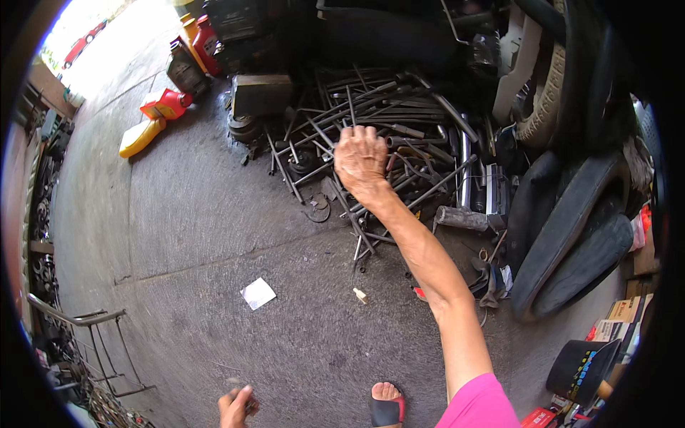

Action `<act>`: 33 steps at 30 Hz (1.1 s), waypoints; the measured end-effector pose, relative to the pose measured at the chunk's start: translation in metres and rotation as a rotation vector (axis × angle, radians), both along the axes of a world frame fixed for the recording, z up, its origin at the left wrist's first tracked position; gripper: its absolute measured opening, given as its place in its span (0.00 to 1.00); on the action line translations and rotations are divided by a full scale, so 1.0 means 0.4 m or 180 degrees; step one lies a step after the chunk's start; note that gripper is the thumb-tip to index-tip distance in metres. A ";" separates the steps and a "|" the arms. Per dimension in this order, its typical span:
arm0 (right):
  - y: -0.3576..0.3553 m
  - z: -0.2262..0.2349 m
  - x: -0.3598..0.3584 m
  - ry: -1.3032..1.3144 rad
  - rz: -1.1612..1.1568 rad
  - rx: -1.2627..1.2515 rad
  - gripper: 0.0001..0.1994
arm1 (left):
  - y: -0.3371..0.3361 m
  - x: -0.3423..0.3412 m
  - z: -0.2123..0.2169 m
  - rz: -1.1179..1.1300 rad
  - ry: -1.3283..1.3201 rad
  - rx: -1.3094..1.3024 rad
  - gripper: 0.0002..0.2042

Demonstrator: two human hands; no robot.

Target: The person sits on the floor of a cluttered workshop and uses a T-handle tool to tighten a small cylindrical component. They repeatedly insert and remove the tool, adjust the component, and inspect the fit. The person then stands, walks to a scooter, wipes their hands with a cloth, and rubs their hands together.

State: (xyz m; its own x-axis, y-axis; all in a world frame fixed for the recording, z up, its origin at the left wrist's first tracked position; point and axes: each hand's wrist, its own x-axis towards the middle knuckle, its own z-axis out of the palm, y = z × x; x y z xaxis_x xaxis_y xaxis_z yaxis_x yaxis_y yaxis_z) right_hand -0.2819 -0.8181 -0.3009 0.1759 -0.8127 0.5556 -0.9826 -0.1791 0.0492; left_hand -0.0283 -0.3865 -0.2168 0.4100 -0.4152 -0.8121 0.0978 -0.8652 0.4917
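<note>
My right hand (360, 162) reaches forward over a heap of metal rods and tubular wrenches (385, 110). Its fingers are curled down into a fist, back of the hand up; whatever they hold, if anything, is hidden underneath. Long rods stick out of the heap on both sides of the wrist, some pointing back toward me. Low in the picture, cut off by the lower edge, is my left hand (237, 408). Its thumb and fingers are curled together, a little blurred, away from the heap; I cannot make out anything in it.
Red and yellow plastic bottles (165, 105) lie and stand at the far left. Black inner tubes (571, 235) hang on the right, beside a short metal cylinder (462, 218). A white paper square (257, 293) lies on the concrete floor. A metal rack (107, 349) stands at lower left.
</note>
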 end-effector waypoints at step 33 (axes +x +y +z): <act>-0.238 -0.001 0.124 0.2136 -0.0573 0.1640 0.12 | -0.412 -0.209 -0.392 -0.1086 0.0248 -0.0373 0.19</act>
